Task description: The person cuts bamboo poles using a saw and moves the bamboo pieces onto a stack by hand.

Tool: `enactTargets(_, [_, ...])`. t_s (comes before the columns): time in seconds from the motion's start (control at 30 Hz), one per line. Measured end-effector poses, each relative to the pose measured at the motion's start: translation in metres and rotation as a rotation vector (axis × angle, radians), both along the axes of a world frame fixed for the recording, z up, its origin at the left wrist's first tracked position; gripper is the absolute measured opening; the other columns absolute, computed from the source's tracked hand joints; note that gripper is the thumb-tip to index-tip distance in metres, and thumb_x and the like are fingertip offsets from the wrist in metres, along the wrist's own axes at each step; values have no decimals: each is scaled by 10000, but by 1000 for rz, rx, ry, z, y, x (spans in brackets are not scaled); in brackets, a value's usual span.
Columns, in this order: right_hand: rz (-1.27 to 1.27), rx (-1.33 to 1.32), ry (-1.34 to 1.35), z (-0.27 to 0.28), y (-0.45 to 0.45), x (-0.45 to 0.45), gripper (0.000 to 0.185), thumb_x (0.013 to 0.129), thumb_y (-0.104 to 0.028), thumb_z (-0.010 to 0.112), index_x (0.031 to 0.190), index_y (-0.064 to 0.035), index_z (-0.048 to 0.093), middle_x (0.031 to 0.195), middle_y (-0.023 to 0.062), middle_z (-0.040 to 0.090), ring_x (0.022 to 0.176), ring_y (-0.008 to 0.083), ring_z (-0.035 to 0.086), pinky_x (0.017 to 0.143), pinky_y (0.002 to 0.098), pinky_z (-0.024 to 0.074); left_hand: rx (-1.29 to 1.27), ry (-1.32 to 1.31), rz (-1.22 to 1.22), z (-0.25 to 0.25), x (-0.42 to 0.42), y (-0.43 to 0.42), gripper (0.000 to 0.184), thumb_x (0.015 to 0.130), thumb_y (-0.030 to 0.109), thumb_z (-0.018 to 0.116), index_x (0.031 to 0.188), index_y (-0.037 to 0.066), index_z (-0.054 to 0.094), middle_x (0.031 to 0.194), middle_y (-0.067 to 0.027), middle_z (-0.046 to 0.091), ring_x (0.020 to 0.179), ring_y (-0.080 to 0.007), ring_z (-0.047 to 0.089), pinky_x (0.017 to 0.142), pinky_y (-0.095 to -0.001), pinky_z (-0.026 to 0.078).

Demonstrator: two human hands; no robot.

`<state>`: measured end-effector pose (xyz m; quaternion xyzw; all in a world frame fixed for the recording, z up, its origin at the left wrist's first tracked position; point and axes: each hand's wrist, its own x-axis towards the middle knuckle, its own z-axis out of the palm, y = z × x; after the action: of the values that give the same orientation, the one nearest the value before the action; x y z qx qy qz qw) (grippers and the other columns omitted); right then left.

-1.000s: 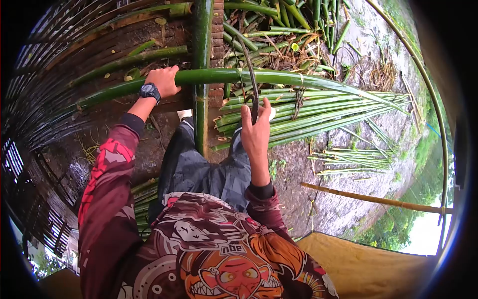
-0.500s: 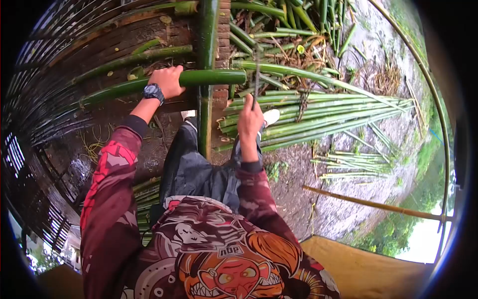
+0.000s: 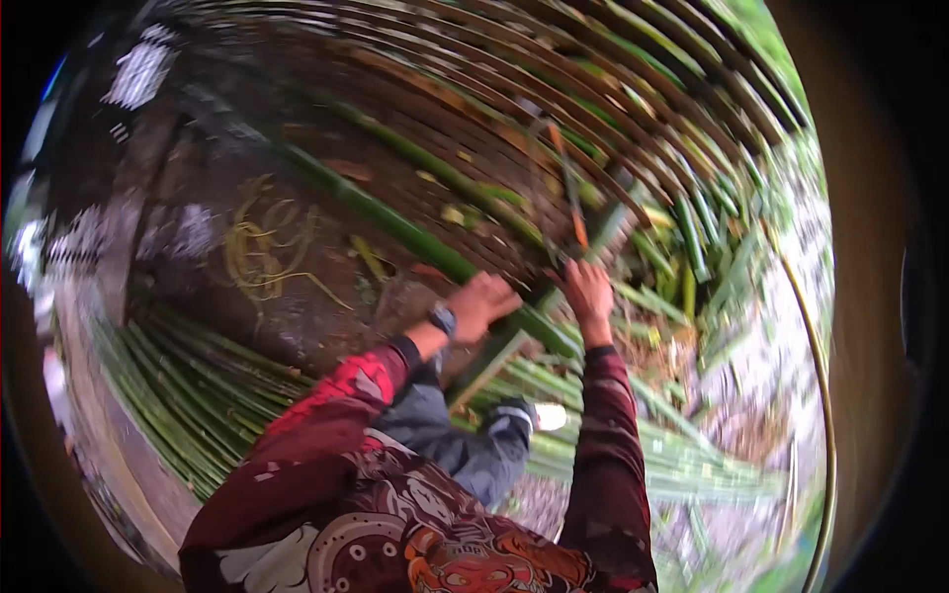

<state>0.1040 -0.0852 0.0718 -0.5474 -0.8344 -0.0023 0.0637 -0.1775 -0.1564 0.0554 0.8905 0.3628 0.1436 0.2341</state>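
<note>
My left hand [image 3: 482,304], with a dark watch at the wrist, is closed over a long green bamboo pole [image 3: 395,227] close to its near end. This pole lies across another bamboo pole [image 3: 484,371] that runs crosswise under it. A short way to the right, my right hand [image 3: 590,295] grips a hacksaw [image 3: 567,183] with an orange part, which points up and away. Motion blurs the saw, and its handle is hidden in my fist. Whether its blade touches the bamboo, I cannot tell.
Bundled bamboo poles [image 3: 672,460] lie to the right, near my shoe [image 3: 550,416]. More poles [image 3: 188,395] lie at the lower left. A slatted bamboo structure [image 3: 554,69] spans the top. Yellow cord [image 3: 259,257] is coiled on the ground. Cut pieces [image 3: 692,237] are piled at right.
The view has swung left, and the scene has rotated. My right hand has come closer to my left, with the saw now seen more from its side. My left hand stays on the pole.
</note>
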Motion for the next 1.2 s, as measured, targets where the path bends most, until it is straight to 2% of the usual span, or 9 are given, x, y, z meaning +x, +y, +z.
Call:
enactTargets(0.17, [-141, -31, 119, 7, -42, -68, 886, 890, -533, 725, 1565, -70, 385, 1531, 301, 409, 1399, 489, 413, 1163, 582, 333, 18, -9, 397, 12, -49, -53, 557, 786, 121, 658, 1342, 143, 654, 1441, -167, 501, 1411, -411, 421, 1179, -576, 333])
enactTargets(0.23, [-214, -343, 240, 8, -96, -83, 957, 834, -624, 736, 1544, -69, 414, 1476, 269, 479, 1311, 478, 491, 1111, 572, 379, -71, -114, 748, 16, -67, -63, 443, 786, 43, 677, 1223, 117, 701, 1448, -167, 487, 1443, -400, 388, 1177, -560, 359])
enactTargets(0.33, [-149, -503, 87, 7, -178, -67, 1001, 750, -454, 864, 1563, -106, 396, 1436, 202, 540, 1301, 398, 524, 1110, 531, 386, -190, -283, 1554, -4, -89, -64, 592, 796, 320, 824, 1246, 0, 611, 1426, -251, 486, 1327, -434, 481, 1082, -568, 429])
enactTargets(0.43, [-308, -583, 26, -18, -203, -43, 847, 805, -361, 823, 1484, -38, 434, 1378, 193, 567, 1308, 383, 524, 1107, 508, 407, -1192, -1025, 1674, -50, -124, -32, 1160, 746, 649, 850, 1507, -71, 353, 1410, -293, 561, 1226, -404, 605, 1058, -504, 478])
enactTargets(0.6, [-306, -613, -81, 10, -209, -46, 777, 720, -301, 836, 1374, -38, 507, 1246, 174, 597, 1242, 367, 542, 1066, 516, 406, -884, -789, 1967, -80, -141, 29, 1098, 687, 658, 881, 1435, -51, 500, 1385, -244, 620, 1260, -352, 613, 1069, -448, 483])
enactTargets(0.8, [-236, -386, -83, 65, -260, -6, 614, 736, -298, 856, 1214, -63, 552, 1041, 137, 620, 1012, 332, 607, 886, 479, 467, -1046, -1134, 1711, -13, -146, -13, 480, 681, 384, 855, 899, -37, 781, 1081, -218, 758, 979, -299, 722, 907, -396, 556])
enactTargets(0.83, [-261, -327, -80, 62, -270, 9, 581, 716, -309, 863, 1164, -72, 578, 970, 131, 644, 929, 357, 646, 840, 515, 497, -1107, -1105, 1670, 21, -141, -27, 520, 692, 385, 840, 1008, -24, 777, 1146, -196, 750, 1017, -298, 715, 916, -386, 550])
enactTargets(0.87, [-36, -78, -235, 45, -291, 55, 603, 973, -376, 651, 1512, -142, 517, 1329, 218, 654, 1002, 390, 683, 832, 553, 533, -1304, -1222, 1605, -21, -129, -35, 526, 702, 368, 836, 1079, 10, 761, 1163, -169, 742, 1027, -297, 705, 922, -428, 541])
enactTargets(1.2, [-149, -363, -253, 86, -283, 58, 563, 817, -340, 770, 1290, -109, 569, 1096, 171, 660, 922, 386, 680, 796, 549, 531, -1707, -1594, 1537, 59, -62, -162, 281, 826, 202, 797, 1068, 127, 675, 1055, -36, 685, 975, -195, 673, 870, -429, 561])
